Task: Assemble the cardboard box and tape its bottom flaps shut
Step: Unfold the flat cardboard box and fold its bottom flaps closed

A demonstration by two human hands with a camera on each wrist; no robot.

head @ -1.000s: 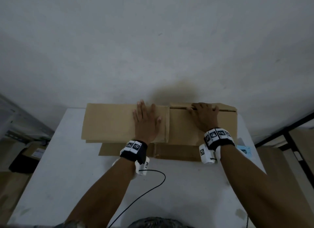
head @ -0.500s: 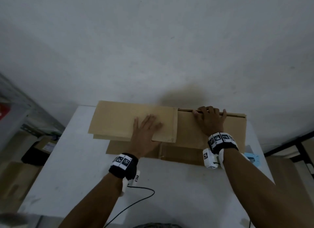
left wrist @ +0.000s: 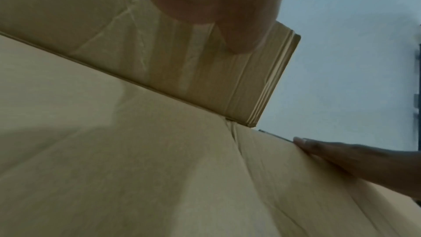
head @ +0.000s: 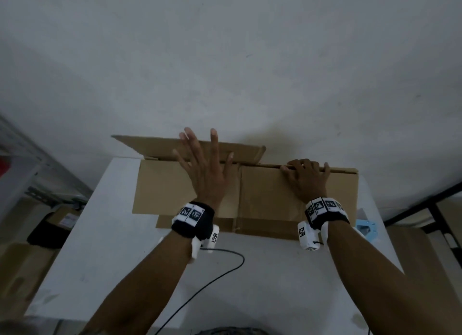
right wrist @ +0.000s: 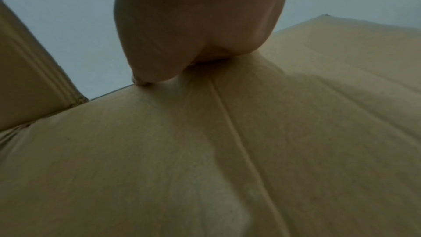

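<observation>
A flattened brown cardboard box [head: 275,197] lies across the far half of the white table [head: 112,272]. Its left far flap [head: 155,147] stands tilted up and away from me. My left hand [head: 202,164] is spread flat, its straight fingers against that flap [left wrist: 205,78]. My right hand [head: 306,177] has its fingers curled over the far edge of the box's right panel, the thumb tip pressing on the panel [right wrist: 205,150]. The left wrist view shows the right hand's fingers [left wrist: 353,156] on that edge.
A light blue object [head: 366,228] sits at the table's right edge, partly behind my right wrist. A black cable [head: 212,279] trails over the near table. A plain wall rises just behind the box. Cartons [head: 62,217] and shelving stand on the floor at the left.
The left flap, lying folded over the panel before, has swung up and away from me. My left hand moved forward with it. My right hand stays on the far edge.
</observation>
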